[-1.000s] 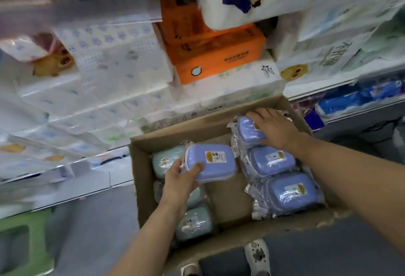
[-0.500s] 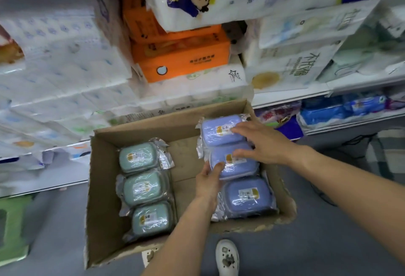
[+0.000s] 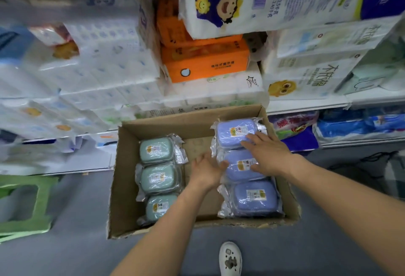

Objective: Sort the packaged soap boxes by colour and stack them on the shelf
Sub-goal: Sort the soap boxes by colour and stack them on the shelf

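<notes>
Both hands settle a lilac soap box into the purple column of an open carton.

The left hand's fingers (image 3: 215, 163), straight and together, press against the left edge of the middle plastic-wrapped lilac rounded soap box (image 3: 242, 166); the right hand (image 3: 268, 155) lies flat over it, fingers spread and relaxed, fingertips reaching the far lilac soap box (image 3: 235, 133). Neither hand grips; the pose looks like nudging the box square in its row. A third lilac box (image 3: 254, 198) lies nearest, all three touching in a line along the right side of the brown corrugated cardboard carton (image 3: 153, 126). Three pale green rounded boxes (image 3: 158, 177), in crinkly clear film with small labels, line the left side, bare cardboard between the columns. Colours appear sorted; shelving seems still ahead. Beyond, soft tissue packs (image 3: 203, 63) fill the white shelf (image 3: 306, 106).
</notes>
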The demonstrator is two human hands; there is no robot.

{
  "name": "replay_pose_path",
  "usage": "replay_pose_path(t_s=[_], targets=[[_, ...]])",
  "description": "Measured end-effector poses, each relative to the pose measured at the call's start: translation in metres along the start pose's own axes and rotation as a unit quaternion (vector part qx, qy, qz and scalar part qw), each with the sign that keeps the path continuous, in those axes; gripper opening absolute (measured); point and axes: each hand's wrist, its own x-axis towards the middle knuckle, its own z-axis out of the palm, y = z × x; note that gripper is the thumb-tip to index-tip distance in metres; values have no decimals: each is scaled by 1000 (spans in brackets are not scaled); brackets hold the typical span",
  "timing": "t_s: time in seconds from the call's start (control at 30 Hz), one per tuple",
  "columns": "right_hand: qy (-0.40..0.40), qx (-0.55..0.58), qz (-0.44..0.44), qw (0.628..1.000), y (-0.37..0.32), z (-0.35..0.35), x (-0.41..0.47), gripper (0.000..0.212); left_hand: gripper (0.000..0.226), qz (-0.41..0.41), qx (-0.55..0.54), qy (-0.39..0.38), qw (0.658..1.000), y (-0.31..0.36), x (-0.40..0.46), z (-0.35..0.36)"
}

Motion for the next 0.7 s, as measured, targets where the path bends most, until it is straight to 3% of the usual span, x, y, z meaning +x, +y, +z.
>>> replay_pose_path(t_s=[0.07, 0.2, 0.3, 0.43, 0.6, 0.7], targets=[[19, -4, 11, 1000, -15, -21, -9, 75, 73, 43, 103, 64, 992, -6, -17, -26], [146, 4, -3, 989, -61, -70, -34, 61, 75, 113, 215, 194, 950, -19, -60, -83], [217, 9, -26, 976, -104, -102, -53, 61, 73, 132, 246, 285, 917, -33, -104, -130], [331, 38, -72, 940, -169, -136, -67, 55, 70, 141, 212, 399, 881, -71, -158, -196], [404, 84, -133, 901, -276, -169, -70, 56, 75, 173, 190, 447, 857, -148, -211, -278], [410, 85, -137, 898, -349, -180, -65, 63, 80, 166, 206, 459, 848, -203, -236, -326]])
